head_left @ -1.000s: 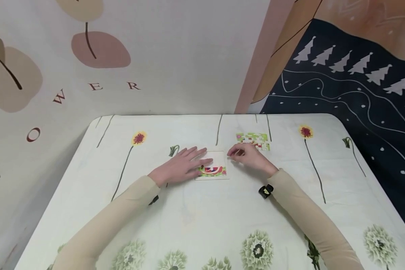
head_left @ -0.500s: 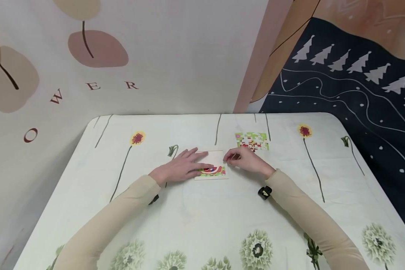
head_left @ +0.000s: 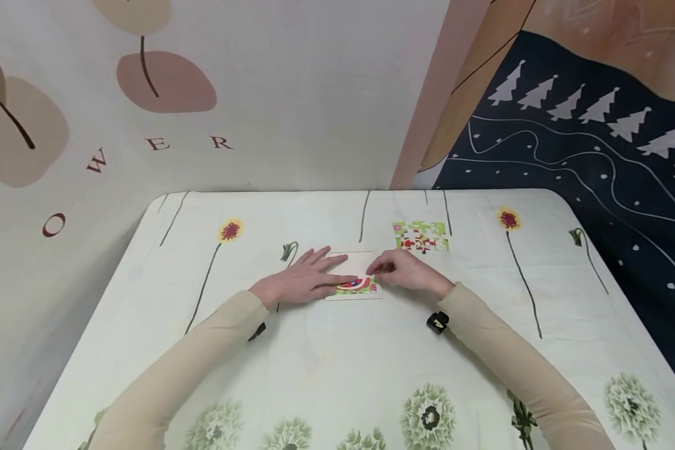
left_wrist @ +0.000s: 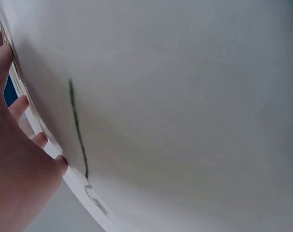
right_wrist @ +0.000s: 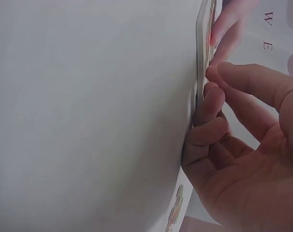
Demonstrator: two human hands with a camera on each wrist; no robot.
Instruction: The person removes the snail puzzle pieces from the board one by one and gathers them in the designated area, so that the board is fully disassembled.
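A small jigsaw puzzle board [head_left: 355,259] lies flat on the cloth in the head view, with a strip of colourful fitted pieces [head_left: 360,287] along its near side and bare white above. My left hand [head_left: 300,276] rests on the board's left part, fingers spread and straight; in the left wrist view its fingertips sit along the edge. At the board's right side my right hand [head_left: 407,270] pinches a puzzle piece, mostly hidden by the fingers. The right wrist view has the thumb and index finger [right_wrist: 211,104] close against the board's edge [right_wrist: 200,53].
Several green and red puzzle pieces [head_left: 422,228] lie grouped just beyond the right hand. A white flowered cloth [head_left: 337,362] covers the table. Behind its far edge hangs a pale printed curtain [head_left: 315,112], with a dark tree-patterned cloth [head_left: 562,150] at the right.
My right hand has moved left and nearer me, from beside the board onto its right edge above the fitted strip. The left hand stays spread on the board.
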